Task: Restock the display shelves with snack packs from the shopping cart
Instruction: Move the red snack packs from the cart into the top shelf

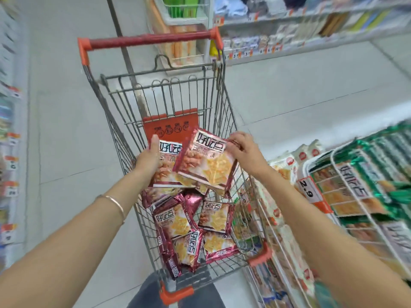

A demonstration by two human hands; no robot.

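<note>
Over the cart [155, 74], our left hand [148, 160] grips 1 red snack pack [166, 160] by its left edge, thumb on its front. Our right hand [243, 150] pinches the top corner of a 2nd pack [206, 163], which overlaps the 1st. Loose packs [178, 221] lie in the cart, beside the wire shelf [333, 161].

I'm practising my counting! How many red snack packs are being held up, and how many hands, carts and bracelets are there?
Red packs held up: 2, the front pack and the back pack
Hands: 2, the left hand and the right hand
Shopping cart: 1
Bracelet: 1
Total: 6
</note>
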